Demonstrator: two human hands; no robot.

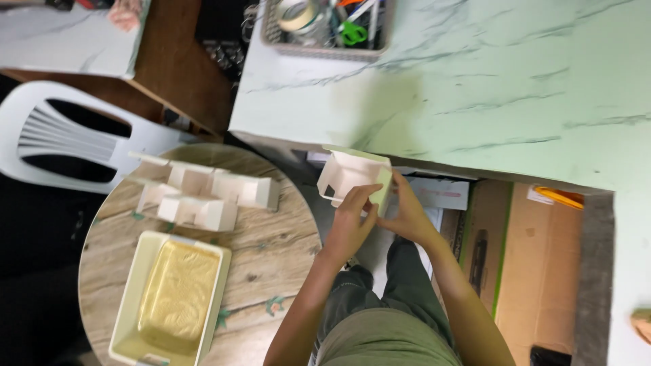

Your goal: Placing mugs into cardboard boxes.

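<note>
Both hands, left hand [352, 217] and right hand [405, 215], are pinching a half-folded little white carton [351, 177] (open side up) just off the marble table [488, 88] edge, above the lap.

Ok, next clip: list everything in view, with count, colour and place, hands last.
small carton: one, white, half folded, held at the table edge
folded cartons: several, white, on the round table
round table: one, wood-grain, left
tray: one, cream, holding a yellow block
marble table: one, pale green, top
basket: one, grey, with tape and scissors
chair: one, white, far left
cardboard boxes: brown, under the table
left hand: on the carton
right hand: on the carton
</note>
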